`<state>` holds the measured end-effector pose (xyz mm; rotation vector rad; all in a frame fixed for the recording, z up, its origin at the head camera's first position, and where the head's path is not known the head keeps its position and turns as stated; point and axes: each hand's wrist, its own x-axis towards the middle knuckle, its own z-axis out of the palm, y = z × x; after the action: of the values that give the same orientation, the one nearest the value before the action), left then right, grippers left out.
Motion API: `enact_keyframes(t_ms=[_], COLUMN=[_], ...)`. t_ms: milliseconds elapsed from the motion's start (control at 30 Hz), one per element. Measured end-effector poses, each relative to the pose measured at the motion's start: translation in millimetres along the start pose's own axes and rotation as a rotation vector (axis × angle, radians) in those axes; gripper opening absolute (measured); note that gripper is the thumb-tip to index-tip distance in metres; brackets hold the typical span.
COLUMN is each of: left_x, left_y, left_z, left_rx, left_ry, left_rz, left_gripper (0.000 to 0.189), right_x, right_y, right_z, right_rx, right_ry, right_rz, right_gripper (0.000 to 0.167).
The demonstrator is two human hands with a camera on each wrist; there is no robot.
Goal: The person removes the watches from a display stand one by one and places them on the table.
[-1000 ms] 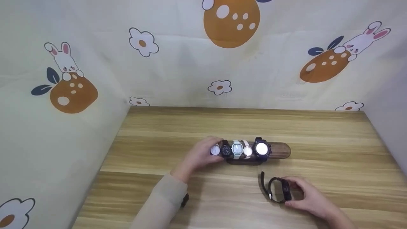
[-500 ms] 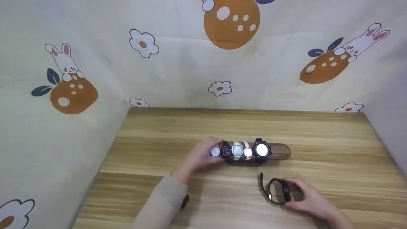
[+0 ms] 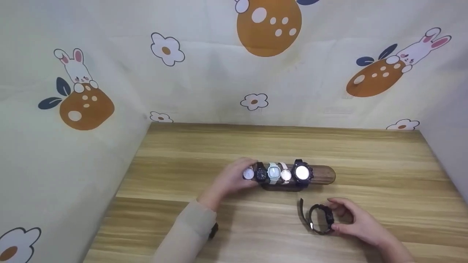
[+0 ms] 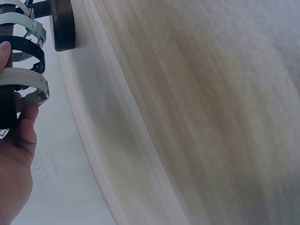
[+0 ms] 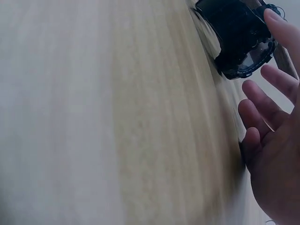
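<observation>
My left hand (image 3: 236, 175) grips the left end of a dark wooden watch stand (image 3: 323, 174), fingers and thumb around the bar in the left wrist view. Several watches are strapped along it: a white-faced one (image 3: 248, 173), a black one (image 3: 261, 174), a mint square one (image 3: 274, 172), a small pale-strapped one (image 3: 286, 175) and a large black one (image 3: 302, 172). In front of the stand, a black wristwatch (image 3: 321, 219) rests on its side with its strap looped. Beside its case is my right hand (image 3: 360, 223), fingers spread away from it, thumb close to the case; contact is unclear.
A small black object (image 3: 213, 231) lies partly hidden under the left sleeve (image 3: 188, 233). The wood-grain table (image 3: 256, 233) ends at a patterned cloth backdrop (image 3: 204, 84) behind and at both sides.
My right hand's fingers have come off the black wristwatch's case and the hand has shifted slightly right. That watch stays in place. My left hand keeps its hold on the stand.
</observation>
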<state>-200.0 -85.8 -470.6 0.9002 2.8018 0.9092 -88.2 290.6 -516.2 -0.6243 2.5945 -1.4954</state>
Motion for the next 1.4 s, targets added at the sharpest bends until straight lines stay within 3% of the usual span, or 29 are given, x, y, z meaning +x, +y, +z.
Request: enact_keyframes(t_ms=[333,667,1067,1400], left_x=[-1.1,-0.1,1.5,1.8], left_y=[-2.9,-2.3,-1.0,-1.7], left_z=[4.0,2.9,2.7,-0.2], left_rx=[-0.005,-0.004,-0.003,-0.014], left_ry=[0.043,0.033,0.032,-0.014], left_rz=[0.064,0.04,0.05,0.016], left_gripper=[0.061,0.062,0.063,0.063], right_x=[11.8,24.5,38.4,48.1], right_y=[-8.3,-17.0,-30.9,-39.0], right_z=[-5.2,-12.3,-23.2,-22.0], right_rx=[-0.001,-0.011,-0.08,-0.109], right_ry=[0.149,0.154,0.153,0.153], right_rz=[0.047,0.081,0.033,0.036], right_gripper=[0.067,0.063,0.063,0.065])
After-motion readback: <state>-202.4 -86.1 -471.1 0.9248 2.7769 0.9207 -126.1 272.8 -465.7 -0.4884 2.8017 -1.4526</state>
